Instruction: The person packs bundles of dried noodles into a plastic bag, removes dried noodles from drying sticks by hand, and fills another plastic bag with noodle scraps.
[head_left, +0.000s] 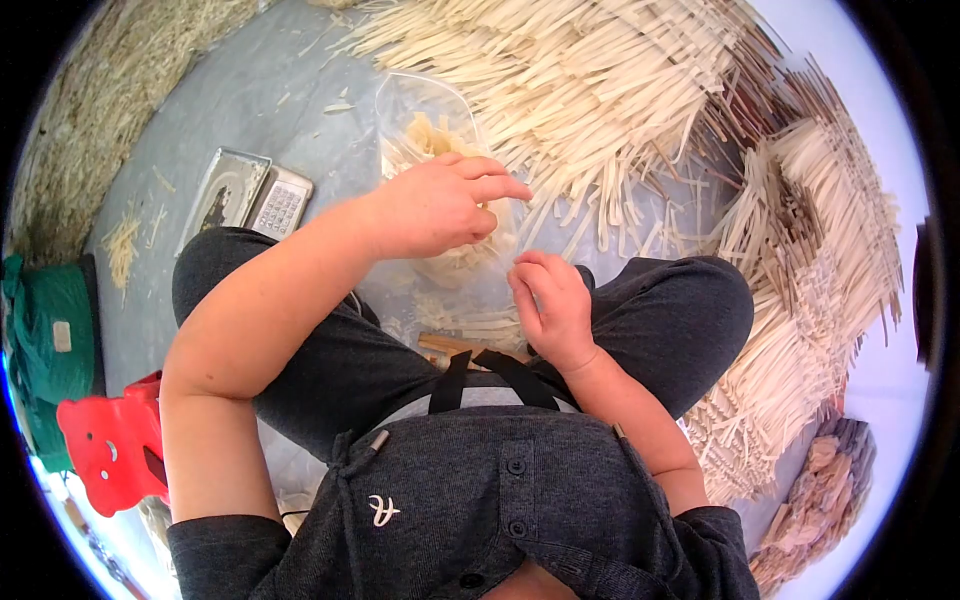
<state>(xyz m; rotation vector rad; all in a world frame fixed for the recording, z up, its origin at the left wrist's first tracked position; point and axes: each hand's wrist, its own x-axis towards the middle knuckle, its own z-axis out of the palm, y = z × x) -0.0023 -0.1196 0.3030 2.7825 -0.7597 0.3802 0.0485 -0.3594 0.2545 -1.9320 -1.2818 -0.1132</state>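
Observation:
My left hand point(440, 205) is over a clear plastic bag point(425, 90) filled with pale, flat strips point(462, 262). Its fingers point right and are apart, with nothing visible between them. Part of the bag's contents is hidden under this hand. Closer to my body and to the right, my right hand point(556, 305) has curled fingers, the thumb close to the forefinger. Whether anything thin is pinched there cannot be made out. A small gap separates the two hands.
Large piles of pale strips point(560, 90) lie ahead and to the right point(780, 350). A scale point(281, 203) with a metal pan point(225, 190) stands by my left knee. A red bear-shaped plastic item point(105, 450) and a green bag point(50, 350) are at the left.

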